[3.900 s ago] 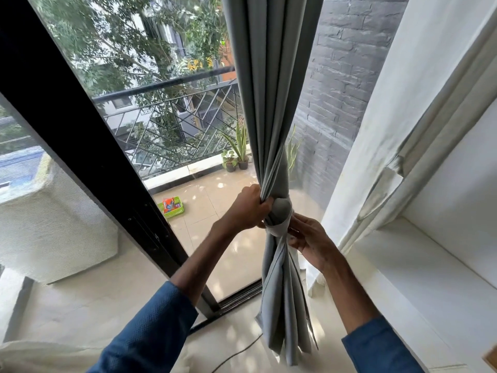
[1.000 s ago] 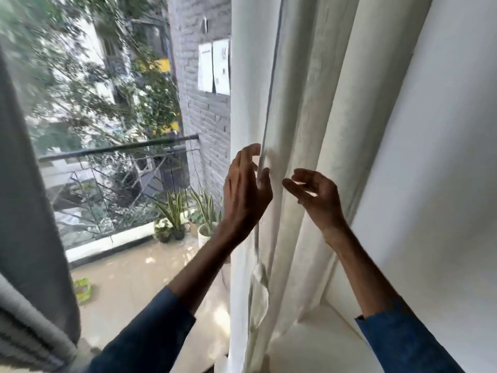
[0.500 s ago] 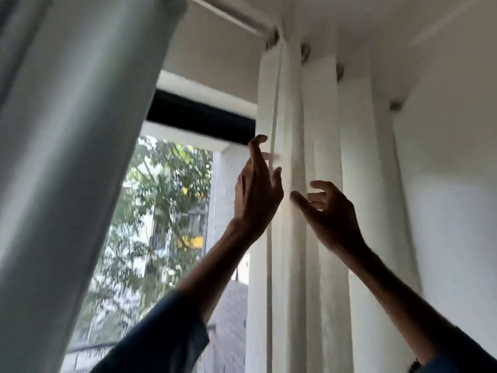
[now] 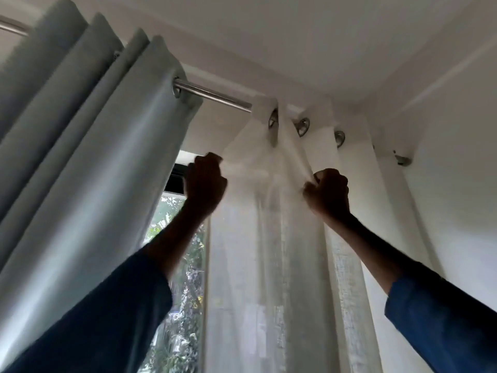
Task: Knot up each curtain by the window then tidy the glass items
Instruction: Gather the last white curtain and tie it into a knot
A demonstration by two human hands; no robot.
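Note:
I look up at the top of a sheer white curtain (image 4: 271, 238) that hangs by metal eyelets from a steel rod (image 4: 215, 95). My left hand (image 4: 205, 184) grips the curtain's left edge just below the rod. My right hand (image 4: 328, 193) grips a fold of the same curtain further right. The cloth is stretched between both fists. A grey curtain (image 4: 88, 146) hangs on the same rod at the left. No glass items are in view.
A white wall (image 4: 451, 170) stands close at the right, with the rod's bracket (image 4: 402, 160) fixed to it. The ceiling is just above. Window glass with trees behind shows between the two curtains (image 4: 185, 278).
Both hands went from open beside the white curtain's folds to fists gripping its cloth near the top. My view tilted further up toward the rod and eyelets.

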